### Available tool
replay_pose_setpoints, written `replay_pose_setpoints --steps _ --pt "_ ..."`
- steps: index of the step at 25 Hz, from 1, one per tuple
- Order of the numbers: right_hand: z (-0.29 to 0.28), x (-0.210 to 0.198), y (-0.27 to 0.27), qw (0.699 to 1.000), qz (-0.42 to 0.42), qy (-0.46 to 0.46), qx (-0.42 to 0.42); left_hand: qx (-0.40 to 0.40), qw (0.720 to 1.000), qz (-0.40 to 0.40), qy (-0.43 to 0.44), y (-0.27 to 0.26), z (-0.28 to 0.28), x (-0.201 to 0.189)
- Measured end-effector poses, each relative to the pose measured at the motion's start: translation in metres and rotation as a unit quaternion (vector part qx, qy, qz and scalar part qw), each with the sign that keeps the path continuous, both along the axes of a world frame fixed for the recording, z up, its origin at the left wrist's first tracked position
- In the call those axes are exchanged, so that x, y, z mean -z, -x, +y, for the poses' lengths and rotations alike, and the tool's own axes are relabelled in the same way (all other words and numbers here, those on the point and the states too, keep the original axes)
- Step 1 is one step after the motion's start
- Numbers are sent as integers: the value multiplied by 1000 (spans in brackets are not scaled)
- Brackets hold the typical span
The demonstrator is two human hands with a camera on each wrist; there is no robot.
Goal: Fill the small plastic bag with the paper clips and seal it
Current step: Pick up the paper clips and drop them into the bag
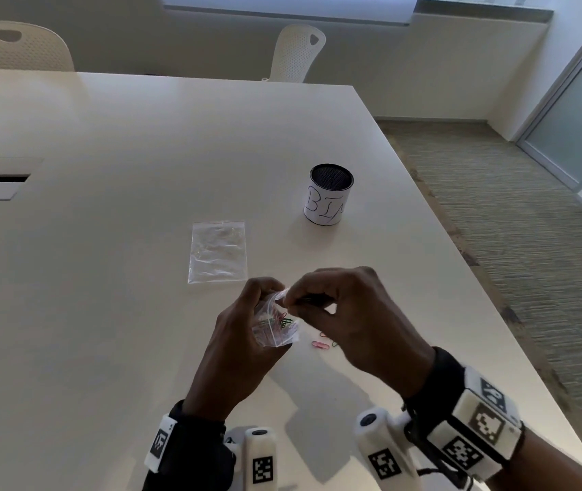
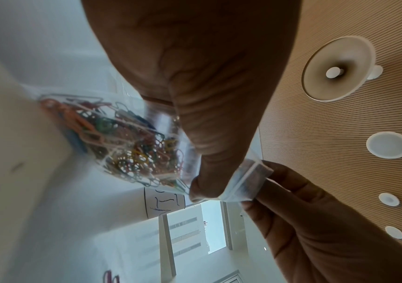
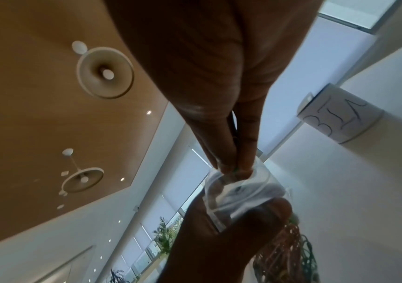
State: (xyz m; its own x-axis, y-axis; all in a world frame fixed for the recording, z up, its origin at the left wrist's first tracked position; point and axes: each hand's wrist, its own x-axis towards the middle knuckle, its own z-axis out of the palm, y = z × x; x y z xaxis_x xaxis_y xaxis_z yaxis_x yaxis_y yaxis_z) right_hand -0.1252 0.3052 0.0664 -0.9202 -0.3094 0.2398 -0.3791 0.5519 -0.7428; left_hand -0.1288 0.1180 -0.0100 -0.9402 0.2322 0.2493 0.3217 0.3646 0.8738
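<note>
Bag: the small plastic bag is hanging above the table, near its front edge, between the two hands; it is holding many coloured paper clips already.
Left hand: the left hand is curling around the bag, with the thumb pressing at the mouth, so it is gripping it.
Right hand: the right hand is pinching a dark paper clip with pressed fingertips and is bringing it to the open mouth.
Loose clips: a few loose clips are lying on the table just under the right hand.
Handling: the film is looking thin, soft and slippery; the load is light but shifting, I think.
Where to hold: best is holding at the stiffer zip strip, keeping the mouth upward.
Other things: a spare empty bag and a cup marked BIN are standing further away.
</note>
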Motion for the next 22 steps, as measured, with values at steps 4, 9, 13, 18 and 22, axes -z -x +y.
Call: replay_pose_setpoints --steps 4,9,13,18,22 --pt "-9 1 2 999 10 -44 -28 -6 1000 -2 2 0 -1 1" --pt "16 -7 11 999 27 -8 31 2 1000 7 -9 0 -2 1" --pt "51 21 14 979 -67 -191 2 2 1000 7 -9 -1 -3 0" --pt "54 57 8 958 -103 -267 -25 4 1000 8 -7 -1 -2 0" --pt "43 62 13 964 -99 -246 -17 5 1000 10 -1 0 -3 1"
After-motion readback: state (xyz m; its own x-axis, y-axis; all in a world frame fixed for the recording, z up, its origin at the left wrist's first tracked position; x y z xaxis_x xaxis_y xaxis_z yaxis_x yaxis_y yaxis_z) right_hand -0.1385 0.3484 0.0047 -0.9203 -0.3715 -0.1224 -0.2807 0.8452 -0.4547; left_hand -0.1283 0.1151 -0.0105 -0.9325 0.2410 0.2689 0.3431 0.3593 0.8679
